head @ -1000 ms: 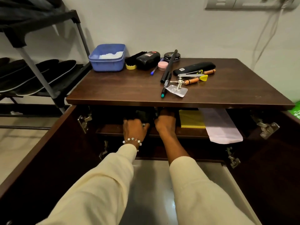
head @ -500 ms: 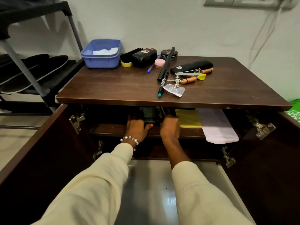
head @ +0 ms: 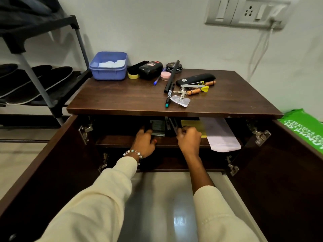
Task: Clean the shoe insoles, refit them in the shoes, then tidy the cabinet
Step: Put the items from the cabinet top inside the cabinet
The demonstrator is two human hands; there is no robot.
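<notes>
Cabinet [head: 171,102] stood open. Both hands were on upper shelf [head: 118,141]. Dark upright items [head: 170,126] lay between grips: left hand [head: 146,143] gripped left end, right hand [head: 189,139] curled at right end, hold unclear.

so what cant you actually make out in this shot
- Left hand, head view: fingertips lost in the dark of the cabinet shelf; grip unclear.
- Right hand: fingers blurred; what they hold is uncertain.
- Dark items between the hands: shadowed under the cabinet top, not identifiable.
- Green bag: cut off by the right edge.
</notes>
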